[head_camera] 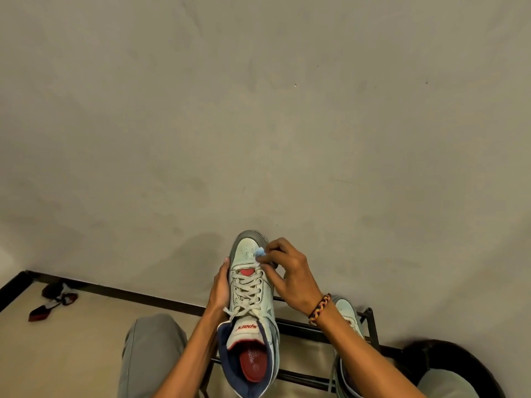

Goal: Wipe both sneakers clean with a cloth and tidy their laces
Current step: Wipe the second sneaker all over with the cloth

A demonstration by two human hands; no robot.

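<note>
A white and grey sneaker (249, 305) with a navy collar and red insole is held up in front of me, toe pointing away. My left hand (219, 291) grips its left side at the laces. My right hand (290, 272) pinches a small light blue cloth (260, 252) against the toe area. The laces (244, 291) are threaded, with their ends loose near the tongue. The second sneaker (349, 317) rests on a black metal rack (304, 331) to the right, partly hidden behind my right forearm.
A plain grey wall (258, 110) fills the upper view. A dark red and black object (54, 301) lies on the floor at the left by the baseboard. My grey trouser leg (149, 357) is at bottom left. A dark round object (465, 366) sits at bottom right.
</note>
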